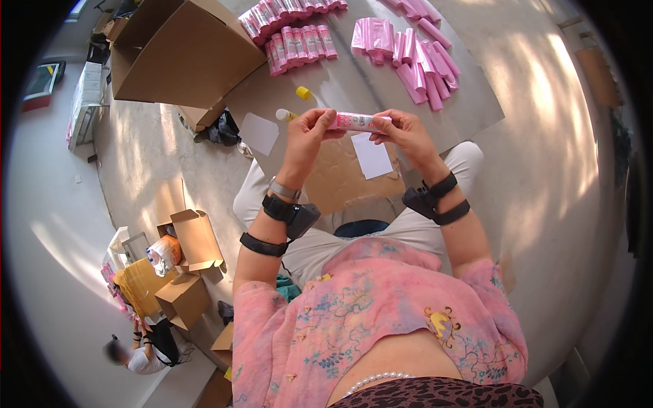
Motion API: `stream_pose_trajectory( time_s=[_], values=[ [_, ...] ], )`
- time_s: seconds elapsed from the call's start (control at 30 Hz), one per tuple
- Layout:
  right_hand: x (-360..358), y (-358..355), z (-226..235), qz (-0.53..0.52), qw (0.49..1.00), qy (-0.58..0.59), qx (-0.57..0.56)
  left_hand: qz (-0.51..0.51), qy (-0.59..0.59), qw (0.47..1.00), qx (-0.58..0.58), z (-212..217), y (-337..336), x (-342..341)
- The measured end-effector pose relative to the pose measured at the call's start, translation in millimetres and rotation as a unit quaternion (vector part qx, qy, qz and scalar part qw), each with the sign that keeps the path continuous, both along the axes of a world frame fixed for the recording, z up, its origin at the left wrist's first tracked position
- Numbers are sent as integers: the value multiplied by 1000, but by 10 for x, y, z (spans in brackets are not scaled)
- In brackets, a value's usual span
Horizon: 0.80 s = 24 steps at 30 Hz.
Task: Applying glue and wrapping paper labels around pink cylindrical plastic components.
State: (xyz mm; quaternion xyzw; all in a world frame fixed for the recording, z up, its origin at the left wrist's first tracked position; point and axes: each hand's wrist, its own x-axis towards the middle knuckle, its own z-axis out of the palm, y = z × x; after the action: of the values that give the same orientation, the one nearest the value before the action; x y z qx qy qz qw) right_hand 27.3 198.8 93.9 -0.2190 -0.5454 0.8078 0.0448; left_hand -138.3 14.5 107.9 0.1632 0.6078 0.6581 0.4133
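A pink plastic roll with a printed paper label is stretched level between my two hands above the table's near edge. My left hand pinches its left end, and my right hand grips the right end. Just behind my left hand lies a glue stick, its yellow cap off and a little farther away. Below the roll, a white paper sheet rests on a flat piece of cardboard. Another white sheet lies left of my left hand.
Labelled pink rolls stand in rows at the table's far side; plain pink rolls are heaped to their right. A large open carton borders the table at left. Across the floor, another person works near open boxes.
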Motion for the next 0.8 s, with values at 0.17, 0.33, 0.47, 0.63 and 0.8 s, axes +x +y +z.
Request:
stream_pose_trajectory(
  time_s=[0.17,0.33,0.47,0.63,0.8],
  values=[
    [-115,5,-174,-33,999,8,-28,25,3,999,-29,-68,166,-150],
    [-317,-18,-368,-101,992,-6,-78,141,-78,986,-51,-199,403,-300],
    [-436,-52,-589,-182,979,15,-95,171,-145,974,42,-430,686,30],
    [-482,-36,-722,-209,973,-22,-92,188,-82,979,19,-558,896,5],
    [-492,16,-672,-218,975,-45,4,177,-16,984,-1,-688,1219,-735]
  ],
)
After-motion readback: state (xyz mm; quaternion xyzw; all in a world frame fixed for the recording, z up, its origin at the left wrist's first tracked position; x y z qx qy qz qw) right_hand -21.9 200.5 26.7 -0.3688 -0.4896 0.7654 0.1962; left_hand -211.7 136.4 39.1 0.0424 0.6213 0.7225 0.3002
